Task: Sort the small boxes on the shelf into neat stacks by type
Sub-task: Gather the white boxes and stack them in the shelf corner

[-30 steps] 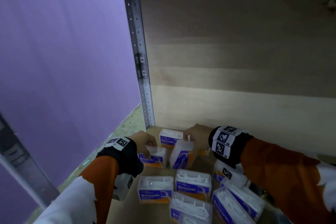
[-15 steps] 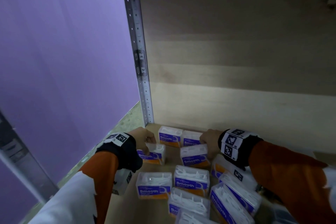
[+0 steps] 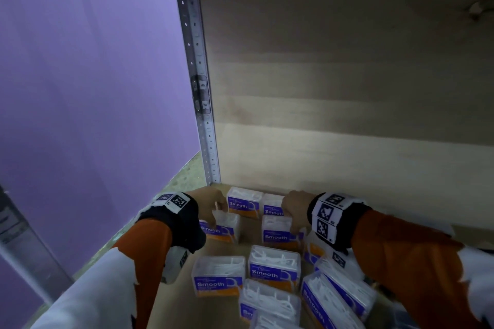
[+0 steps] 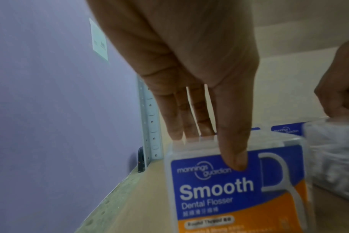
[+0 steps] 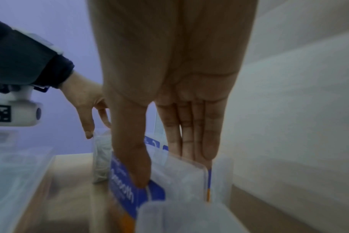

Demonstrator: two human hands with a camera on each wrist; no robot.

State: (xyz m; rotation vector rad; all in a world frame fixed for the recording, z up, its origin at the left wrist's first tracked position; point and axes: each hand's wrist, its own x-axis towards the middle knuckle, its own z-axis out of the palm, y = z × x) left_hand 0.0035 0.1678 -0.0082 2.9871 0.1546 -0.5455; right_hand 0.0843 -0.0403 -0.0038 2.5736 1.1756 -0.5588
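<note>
1. Left hand: thumb on the blue label and fingers behind, pinching a floss box at the left edge of the shelf. Same grip and spot as a second ago; this box has not moved.
2. Back row, against the rear panel: two boxes upright, labels forward, touching side by side. The second arrived within the last second, set there by the right hand.
3. Right hand: has dropped from the back row to the box in front, thumb on the label face, fingers flat behind, pinching it upright. That box was tilted a second ago; it now stands square, apparently starting a second row.
4. Meaning: neat rows are forming at the back left; only one type is legible, all labelled "Smooth".
5. Front and right: loose boxes lie unsorted, some slanted and overlapping.
6. Contents: clear plastic boxes showing white flossers inside; lids appear closed.
</note>
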